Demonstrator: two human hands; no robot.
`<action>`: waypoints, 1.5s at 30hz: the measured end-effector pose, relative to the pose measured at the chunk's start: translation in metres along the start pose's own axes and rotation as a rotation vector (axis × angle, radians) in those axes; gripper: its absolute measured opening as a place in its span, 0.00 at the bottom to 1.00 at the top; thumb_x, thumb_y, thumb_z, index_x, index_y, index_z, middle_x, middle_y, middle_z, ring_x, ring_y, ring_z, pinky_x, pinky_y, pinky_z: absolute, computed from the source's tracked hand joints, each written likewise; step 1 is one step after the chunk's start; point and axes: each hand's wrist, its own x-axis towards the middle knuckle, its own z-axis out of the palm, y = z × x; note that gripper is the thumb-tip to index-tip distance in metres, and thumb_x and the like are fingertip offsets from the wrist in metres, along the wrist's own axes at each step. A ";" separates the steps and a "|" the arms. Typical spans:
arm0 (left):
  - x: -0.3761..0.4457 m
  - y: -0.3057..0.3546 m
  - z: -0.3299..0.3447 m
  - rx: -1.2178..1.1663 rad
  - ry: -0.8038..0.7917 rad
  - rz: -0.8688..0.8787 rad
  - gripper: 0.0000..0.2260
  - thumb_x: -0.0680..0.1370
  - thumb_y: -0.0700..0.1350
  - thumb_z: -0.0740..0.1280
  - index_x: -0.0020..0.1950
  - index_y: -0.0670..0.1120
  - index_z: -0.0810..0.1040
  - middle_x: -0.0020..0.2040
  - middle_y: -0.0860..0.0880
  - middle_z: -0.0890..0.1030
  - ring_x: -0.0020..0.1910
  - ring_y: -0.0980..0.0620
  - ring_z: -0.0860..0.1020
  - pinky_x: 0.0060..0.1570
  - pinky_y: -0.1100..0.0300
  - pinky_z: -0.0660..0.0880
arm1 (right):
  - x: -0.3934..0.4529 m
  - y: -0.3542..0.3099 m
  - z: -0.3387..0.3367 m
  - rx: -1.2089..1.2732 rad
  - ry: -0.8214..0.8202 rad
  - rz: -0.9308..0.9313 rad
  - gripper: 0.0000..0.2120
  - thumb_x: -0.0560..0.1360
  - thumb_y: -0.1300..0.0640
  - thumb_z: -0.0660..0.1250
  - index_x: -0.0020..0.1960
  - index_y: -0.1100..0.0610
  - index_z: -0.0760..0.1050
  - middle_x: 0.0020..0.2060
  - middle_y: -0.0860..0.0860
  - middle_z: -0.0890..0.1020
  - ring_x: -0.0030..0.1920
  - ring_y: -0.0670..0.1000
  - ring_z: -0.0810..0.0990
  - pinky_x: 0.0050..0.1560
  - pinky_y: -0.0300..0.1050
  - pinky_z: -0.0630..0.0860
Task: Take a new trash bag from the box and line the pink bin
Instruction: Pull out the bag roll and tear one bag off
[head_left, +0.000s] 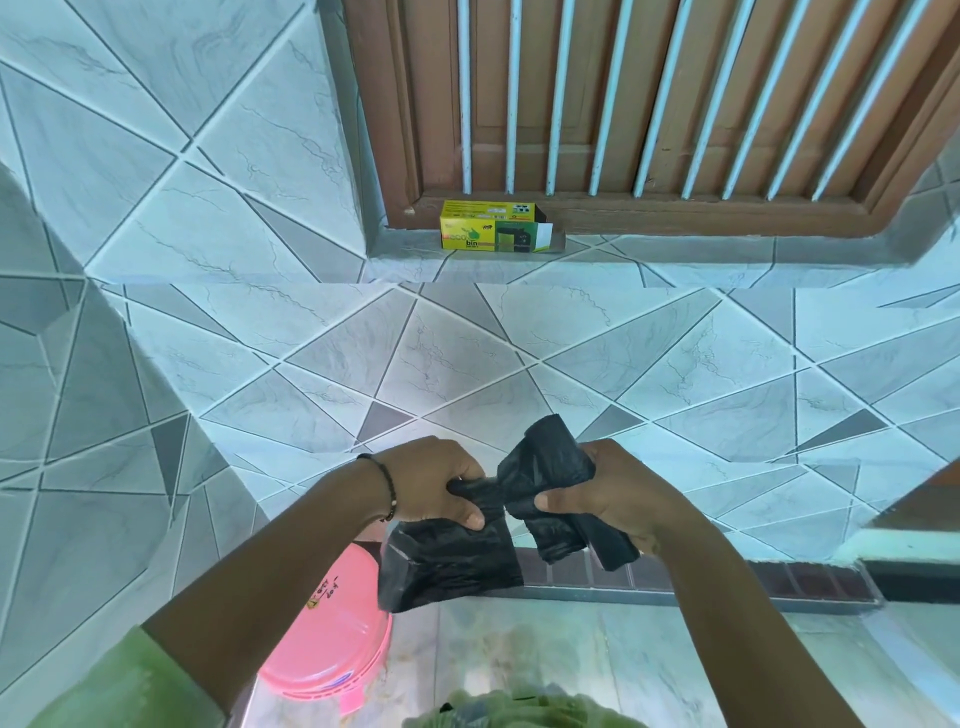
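Note:
Both hands hold black trash bag plastic in front of me. My left hand (431, 480) grips one folded black bag (447, 558), which hangs down from its fingers. My right hand (608, 493) grips the rest of the black bag roll (545, 462), a thick bundle that sticks out above and below the fist. The two pieces meet in a narrow stretched neck between the hands. The yellow and green bag box (491, 227) lies on the window sill above, its right end open. The pink bin (332, 634) stands on the floor at the lower left, partly hidden by my left forearm.
A tiled wall fills the view ahead. A brown wooden window with white bars (649, 104) sits over the sill. Dark tiles run along the foot of the wall (727, 582), and pale floor lies below. Another wall juts out on the left.

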 end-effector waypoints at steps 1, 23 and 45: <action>0.001 -0.001 0.000 0.035 -0.001 -0.001 0.10 0.71 0.52 0.71 0.34 0.53 0.73 0.30 0.55 0.74 0.33 0.54 0.73 0.44 0.57 0.72 | 0.000 0.000 0.000 -0.022 0.003 -0.005 0.12 0.65 0.62 0.77 0.47 0.60 0.80 0.42 0.57 0.85 0.42 0.55 0.85 0.47 0.48 0.81; 0.000 -0.001 0.003 -0.184 0.287 0.084 0.17 0.74 0.51 0.68 0.25 0.57 0.71 0.23 0.61 0.73 0.25 0.63 0.69 0.29 0.70 0.60 | -0.006 -0.001 -0.020 0.059 0.050 -0.087 0.06 0.67 0.59 0.75 0.43 0.56 0.81 0.38 0.53 0.86 0.39 0.51 0.84 0.44 0.46 0.78; -0.004 0.007 -0.021 0.157 0.380 0.052 0.16 0.77 0.56 0.61 0.32 0.52 0.65 0.29 0.56 0.69 0.36 0.53 0.68 0.36 0.60 0.64 | -0.009 -0.031 -0.003 -0.291 0.331 -0.166 0.12 0.70 0.58 0.72 0.31 0.50 0.72 0.24 0.45 0.73 0.18 0.40 0.69 0.22 0.31 0.62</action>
